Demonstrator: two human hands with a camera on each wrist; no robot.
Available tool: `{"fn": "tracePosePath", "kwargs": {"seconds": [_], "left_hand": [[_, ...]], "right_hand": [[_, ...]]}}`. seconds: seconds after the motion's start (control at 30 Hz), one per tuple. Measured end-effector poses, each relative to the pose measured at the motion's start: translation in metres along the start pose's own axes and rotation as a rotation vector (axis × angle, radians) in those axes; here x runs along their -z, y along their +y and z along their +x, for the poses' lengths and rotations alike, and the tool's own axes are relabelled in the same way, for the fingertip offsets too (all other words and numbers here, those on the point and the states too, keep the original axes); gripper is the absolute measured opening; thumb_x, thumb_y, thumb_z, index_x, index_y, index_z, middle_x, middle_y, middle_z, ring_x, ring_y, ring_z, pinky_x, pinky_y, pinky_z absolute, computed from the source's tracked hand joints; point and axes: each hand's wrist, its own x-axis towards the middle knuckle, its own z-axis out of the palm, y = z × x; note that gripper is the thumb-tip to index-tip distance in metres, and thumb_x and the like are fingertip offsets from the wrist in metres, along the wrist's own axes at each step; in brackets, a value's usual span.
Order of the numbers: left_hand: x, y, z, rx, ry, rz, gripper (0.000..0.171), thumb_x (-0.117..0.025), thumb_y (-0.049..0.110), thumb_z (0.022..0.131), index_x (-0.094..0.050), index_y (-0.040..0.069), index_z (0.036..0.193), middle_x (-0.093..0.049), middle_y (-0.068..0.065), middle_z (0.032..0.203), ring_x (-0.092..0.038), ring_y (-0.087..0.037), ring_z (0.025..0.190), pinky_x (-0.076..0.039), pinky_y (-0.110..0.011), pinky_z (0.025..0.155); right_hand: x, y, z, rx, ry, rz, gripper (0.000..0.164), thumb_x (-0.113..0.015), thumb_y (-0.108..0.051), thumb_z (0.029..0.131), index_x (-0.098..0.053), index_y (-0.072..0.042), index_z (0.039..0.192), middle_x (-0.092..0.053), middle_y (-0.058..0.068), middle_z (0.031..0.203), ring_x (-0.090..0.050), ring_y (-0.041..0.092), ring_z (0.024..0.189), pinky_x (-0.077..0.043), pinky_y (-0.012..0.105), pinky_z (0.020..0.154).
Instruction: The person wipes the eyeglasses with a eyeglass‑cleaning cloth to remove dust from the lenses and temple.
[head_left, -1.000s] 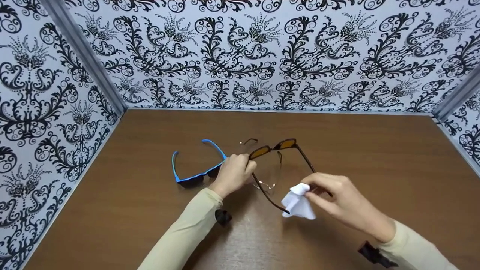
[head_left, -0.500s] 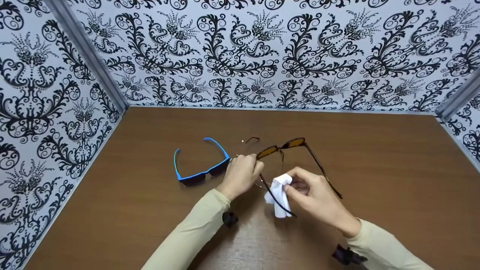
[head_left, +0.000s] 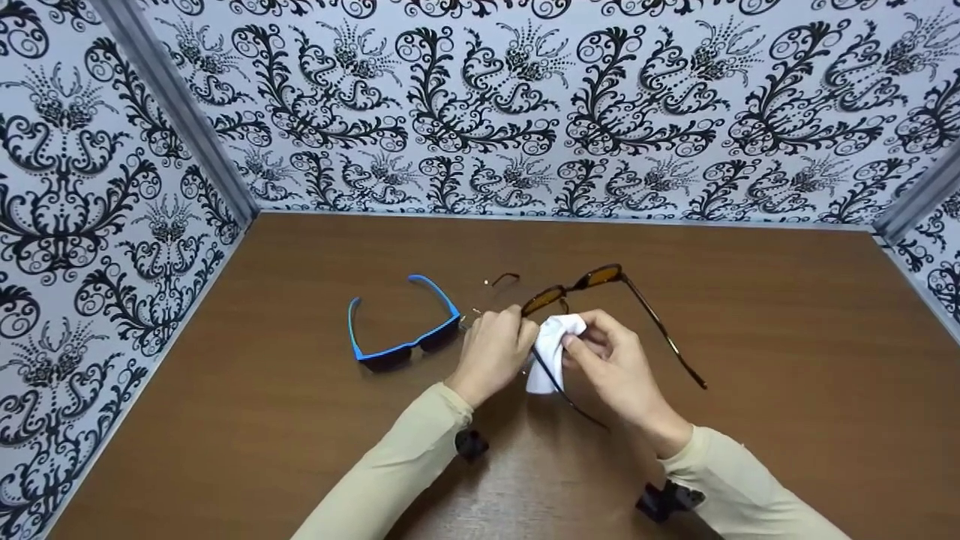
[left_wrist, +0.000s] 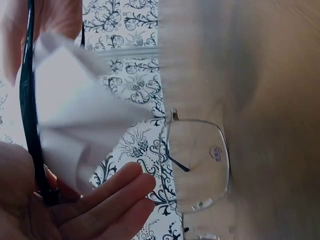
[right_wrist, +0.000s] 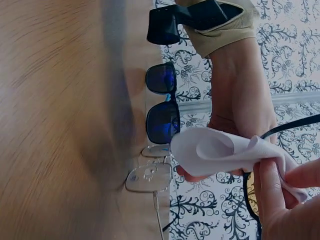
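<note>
My left hand (head_left: 491,352) grips brown-framed sunglasses (head_left: 600,277) with amber lenses near a hinge, holding them above the table. Their arms are unfolded and point back toward me. Between finger and thumb, my right hand (head_left: 619,367) pinches a white cloth (head_left: 551,356), close beside the left hand. In the left wrist view the cloth (left_wrist: 80,105) lies against a dark temple arm (left_wrist: 27,100). The right wrist view shows the folded cloth (right_wrist: 220,150) in front of the left hand, with part of an amber lens (right_wrist: 251,195) below.
Blue-framed sunglasses (head_left: 409,349) lie with arms unfolded on the brown table (head_left: 787,337), left of the hands. Wire-framed clear glasses (left_wrist: 195,160) rest on the table, mostly hidden under the hands in the head view. Patterned walls (head_left: 525,112) stand at the back and sides.
My right hand has moved left and away from me with the cloth, up to the left hand. The left hand and the amber sunglasses have shifted slightly right.
</note>
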Motion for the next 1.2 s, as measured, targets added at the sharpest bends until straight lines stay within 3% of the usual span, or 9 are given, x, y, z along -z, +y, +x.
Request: {"fn": "tracePosePath", "kwargs": {"seconds": [0.2, 0.47, 0.57, 0.7, 0.9, 1.07, 1.2], "left_hand": [[0.001, 0.008, 0.000, -0.001, 0.007, -0.039, 0.022, -0.053, 0.014, 0.087, -0.048, 0.012, 0.066, -0.038, 0.004, 0.055, -0.044, -0.018, 0.053, -0.045, -0.040, 0.048], [-0.002, 0.012, -0.001, -0.017, 0.034, -0.051, 0.023, -0.052, 0.016, 0.087, -0.047, 0.012, 0.065, -0.043, 0.001, 0.056, -0.047, -0.020, 0.052, -0.045, -0.042, 0.047], [-0.003, 0.013, -0.001, -0.020, 0.040, -0.062, 0.022, -0.053, 0.016, 0.087, -0.048, 0.012, 0.066, -0.044, 0.001, 0.057, -0.048, -0.021, 0.052, -0.046, -0.042, 0.048], [-0.003, 0.011, 0.001, -0.012, 0.038, -0.072, 0.020, -0.052, 0.016, 0.088, -0.051, 0.011, 0.069, -0.047, -0.001, 0.058, -0.051, -0.021, 0.054, -0.046, -0.042, 0.049], [0.002, 0.006, 0.004, -0.005, 0.053, -0.061, 0.022, -0.051, 0.015, 0.090, -0.049, 0.011, 0.068, -0.039, 0.002, 0.054, -0.046, -0.020, 0.052, -0.043, -0.038, 0.046], [0.007, -0.002, 0.008, -0.018, 0.090, -0.047, 0.028, -0.050, 0.011, 0.090, -0.038, 0.014, 0.065, -0.024, 0.007, 0.055, -0.034, -0.015, 0.050, -0.032, -0.029, 0.044], [0.008, -0.009, 0.011, -0.019, 0.118, -0.040, 0.029, -0.049, 0.010, 0.089, -0.036, 0.014, 0.064, -0.023, 0.008, 0.055, -0.034, -0.015, 0.050, -0.031, -0.028, 0.044]], "right_hand": [[-0.006, 0.000, 0.006, -0.018, 0.065, 0.073, 0.016, -0.052, 0.011, 0.092, -0.052, 0.015, 0.107, -0.062, 0.019, 0.099, -0.066, 0.018, 0.086, -0.056, 0.032, 0.073], [-0.005, 0.002, 0.011, -0.012, 0.083, 0.120, 0.015, -0.050, 0.010, 0.093, -0.051, 0.015, 0.107, -0.061, 0.021, 0.103, -0.065, 0.017, 0.090, -0.054, 0.028, 0.078], [-0.003, 0.002, 0.011, -0.038, 0.065, 0.127, 0.015, -0.049, 0.012, 0.092, -0.052, 0.015, 0.107, -0.062, 0.022, 0.104, -0.065, 0.019, 0.091, -0.055, 0.030, 0.078], [0.001, 0.003, 0.008, -0.061, -0.022, 0.121, 0.017, -0.046, 0.013, 0.093, -0.050, 0.015, 0.109, -0.062, 0.022, 0.105, -0.064, 0.021, 0.093, -0.054, 0.033, 0.081], [0.013, 0.003, -0.001, 0.067, -0.180, -0.036, 0.015, -0.047, 0.011, 0.093, -0.050, 0.015, 0.108, -0.061, 0.023, 0.104, -0.064, 0.018, 0.093, -0.054, 0.029, 0.077], [0.023, -0.001, -0.010, 0.190, -0.241, -0.162, 0.014, -0.052, 0.008, 0.093, -0.056, 0.007, 0.106, -0.065, 0.016, 0.100, -0.064, 0.017, 0.089, -0.054, 0.028, 0.072], [0.031, -0.007, -0.018, 0.274, -0.284, -0.191, 0.016, -0.055, 0.009, 0.092, -0.058, 0.002, 0.107, -0.066, 0.011, 0.097, -0.064, 0.017, 0.087, -0.054, 0.027, 0.069]]}}
